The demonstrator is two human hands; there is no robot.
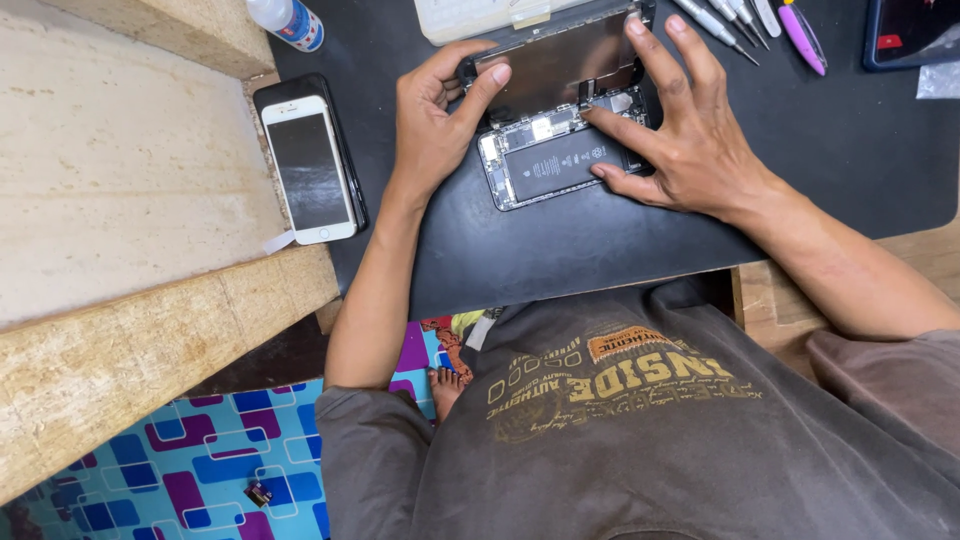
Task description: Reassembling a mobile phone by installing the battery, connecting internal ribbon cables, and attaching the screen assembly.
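An opened smartphone lies on a black work mat, its battery and circuit board showing. Its dark screen panel is folded back above the body. My left hand grips the upper left corner of the screen panel, thumb on its face. My right hand is spread over the phone's right side, with two fingers on the screen's top edge, another fingertip touching the board near the connectors, and the thumb at the lower right edge.
A white smartphone rests on a black one at the mat's left edge. Several screwdrivers and a purple tool lie at the top right, beside a dark tablet. A small bottle and a white parts tray sit at the top.
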